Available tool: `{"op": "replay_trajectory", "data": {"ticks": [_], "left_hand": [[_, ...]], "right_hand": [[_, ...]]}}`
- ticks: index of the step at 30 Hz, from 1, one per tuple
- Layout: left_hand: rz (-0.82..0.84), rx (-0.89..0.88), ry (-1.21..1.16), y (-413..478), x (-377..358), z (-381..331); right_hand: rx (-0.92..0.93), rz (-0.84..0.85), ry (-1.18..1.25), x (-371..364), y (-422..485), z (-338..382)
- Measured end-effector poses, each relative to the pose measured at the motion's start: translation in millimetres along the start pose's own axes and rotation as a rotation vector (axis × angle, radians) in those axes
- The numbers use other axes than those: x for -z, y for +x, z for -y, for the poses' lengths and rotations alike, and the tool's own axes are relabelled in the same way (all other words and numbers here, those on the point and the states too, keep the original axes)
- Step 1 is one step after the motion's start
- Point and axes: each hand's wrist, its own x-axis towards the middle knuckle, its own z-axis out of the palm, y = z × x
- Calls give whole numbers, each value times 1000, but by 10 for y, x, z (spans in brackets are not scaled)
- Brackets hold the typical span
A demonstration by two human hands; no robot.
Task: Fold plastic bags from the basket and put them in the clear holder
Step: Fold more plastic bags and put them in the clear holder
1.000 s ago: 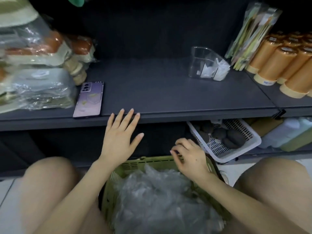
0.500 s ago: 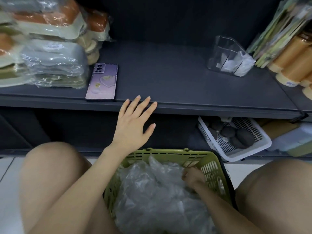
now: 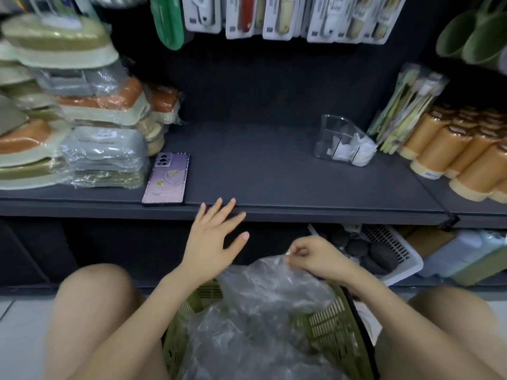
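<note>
A green slotted basket (image 3: pixel 329 322) sits between my knees, heaped with crumpled clear plastic bags (image 3: pixel 241 335). My right hand (image 3: pixel 315 259) pinches the top edge of one clear bag (image 3: pixel 274 286) and holds it lifted above the heap. My left hand (image 3: pixel 214 239) hovers with fingers spread, its fingertips at the front edge of the dark shelf (image 3: pixel 260 171), holding nothing. The clear holder (image 3: pixel 333 135) stands at the back right of the shelf with a few white folded bags (image 3: pixel 359 152) inside.
A purple phone (image 3: pixel 167 179) lies near the shelf's front edge, left of my left hand. Wrapped packs (image 3: pixel 90 138) are stacked at the left, orange cylinders (image 3: pixel 461 154) at the right. A white basket (image 3: pixel 392 250) of dark lumps sits under the shelf. Packaged goods hang above.
My right hand came up out of the basket, drawing one clear bag with it. My left hand stayed by the shelf edge. The view tilted upward.
</note>
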Motion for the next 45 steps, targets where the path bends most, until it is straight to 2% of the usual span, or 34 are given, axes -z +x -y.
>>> {"op": "replay_trajectory", "data": {"ticks": [3, 6, 9, 13, 16, 23, 27, 29, 31, 32, 34, 36, 38, 41, 43, 45], "left_hand": [[-40, -38, -257, -41, 135, -323], [-105, -63, -261, -4, 255, -609], [-187, -25, -270, 87, 375, -809], [-138, -52, -259, 248, 435, -917], [-116, 0, -369, 398, 467, -866], [-143, 66, -476, 663, 603, -742], [-53, 248, -642, 825, 794, -610], [-106, 319, -692, 902, 867, -578], [-179, 297, -715, 943, 983, -678], [-160, 269, -744, 964, 1050, -783], [13, 198, -758, 980, 1160, -1027], [224, 133, -538, 1002, 1156, -1188], [309, 71, -349, 1036, 1047, -1235], [240, 62, -410, 1048, 895, -1145], [192, 66, -532, 1027, 807, -1045], [126, 76, -626, 996, 751, -996]], "right_hand": [[66, -38, 193, 379, -126, 336], [103, -37, 359, 640, -202, 599], [118, -108, 455, 785, -210, 770], [119, -212, 560, 921, -186, 930], [104, -257, 653, 1029, -163, 974], [117, -484, 670, 1197, -123, 876], [118, -637, 689, 1284, -107, 816], [132, -730, 566, 1299, -111, 801], [156, -816, 382, 1275, -106, 832], [169, -841, 291, 1251, -100, 875], [190, -829, 163, 1199, -81, 980], [206, -778, 90, 1158, -64, 1086], [198, -673, 222, 1144, -68, 1171], [203, -475, 561, 1158, -132, 1207], [231, -411, 624, 1151, -183, 1170], [268, -434, 575, 1114, -215, 1093]]}}
